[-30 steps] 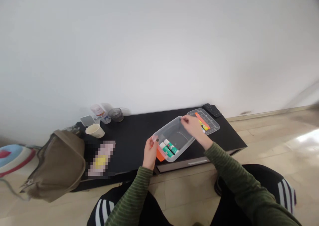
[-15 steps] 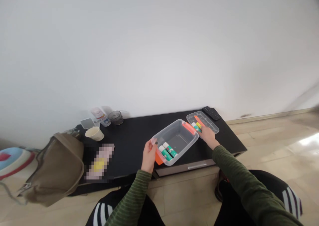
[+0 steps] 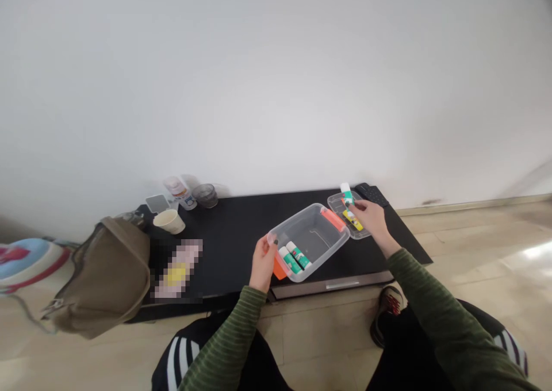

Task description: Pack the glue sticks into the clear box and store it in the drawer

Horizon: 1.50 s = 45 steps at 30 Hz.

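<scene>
My left hand [image 3: 263, 261] grips the left end of a clear plastic box [image 3: 317, 259] with orange latches, its fingers over the rim by one latch. Two green-and-white glue sticks [image 3: 295, 257] lie side by side inside, at the box's left end. Between the fingers of my right hand [image 3: 370, 218] a third glue stick [image 3: 346, 192], white-capped and green, is held up at a tilt. It is above the clear lid [image 3: 363, 233], which lies to the right of the box. A yellow tube-like item [image 3: 353, 221] rests on the lid, partly hidden by my right hand.
On the black table's [image 3: 233, 236] left stand a paper cup [image 3: 169, 221], a spray can [image 3: 180, 192] and a dark glass bowl [image 3: 205, 195]. A brown bag [image 3: 103, 276] hangs over the left end. A black keyboard-like object [image 3: 371, 194] lies behind the lid.
My right hand has lifted the glue stick off the lid and turned it more upright. The yellow item stays on the lid. My left hand keeps hold of the box.
</scene>
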Motion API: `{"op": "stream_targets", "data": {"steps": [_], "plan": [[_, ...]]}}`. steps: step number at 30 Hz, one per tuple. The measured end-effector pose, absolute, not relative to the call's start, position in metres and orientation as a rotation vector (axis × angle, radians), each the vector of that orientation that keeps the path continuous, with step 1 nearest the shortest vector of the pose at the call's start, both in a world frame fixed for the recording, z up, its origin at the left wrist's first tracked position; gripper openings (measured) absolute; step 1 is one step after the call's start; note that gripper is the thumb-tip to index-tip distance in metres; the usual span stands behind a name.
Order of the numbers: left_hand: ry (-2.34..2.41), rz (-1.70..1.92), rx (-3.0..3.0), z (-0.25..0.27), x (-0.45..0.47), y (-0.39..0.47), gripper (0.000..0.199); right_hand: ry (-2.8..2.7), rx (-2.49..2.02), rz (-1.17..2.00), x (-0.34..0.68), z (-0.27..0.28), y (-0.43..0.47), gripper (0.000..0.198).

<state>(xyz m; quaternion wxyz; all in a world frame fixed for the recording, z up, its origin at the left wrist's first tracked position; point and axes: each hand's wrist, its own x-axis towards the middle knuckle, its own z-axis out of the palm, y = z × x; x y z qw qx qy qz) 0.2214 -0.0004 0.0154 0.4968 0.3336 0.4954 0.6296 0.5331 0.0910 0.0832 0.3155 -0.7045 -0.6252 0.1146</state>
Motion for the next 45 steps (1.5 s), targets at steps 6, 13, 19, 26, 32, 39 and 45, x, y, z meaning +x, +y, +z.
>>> {"op": "stream_targets", "data": {"steps": [6,13,19,26,32,39,45], "plan": [[1.205,1.526,0.795,0.014,0.221,0.001,0.038,-2.234,-1.668,0.478,0.477,0.117,0.071,0.028],[1.191,1.51,0.805,0.013,0.22,0.001,0.039,-2.822,-1.934,0.417,0.408,0.093,0.069,0.031],[1.232,1.507,0.806,0.015,0.22,0.0,0.037,-2.865,-2.026,0.532,0.382,0.071,0.08,0.042],[1.241,1.504,0.824,0.014,0.22,0.0,0.036,-2.941,-2.011,0.648,0.377,0.059,0.084,0.043],[1.237,1.504,0.82,0.014,0.221,0.0,0.037,-2.853,-1.912,0.535,0.386,0.074,0.078,0.026],[1.217,1.495,0.821,0.017,0.222,-0.001,0.039,-2.089,-1.753,-0.024,0.474,0.103,0.103,0.033],[1.222,1.516,0.809,0.016,0.224,0.001,0.038,-1.972,-2.142,0.111,0.551,0.053,0.127,0.03]]}}
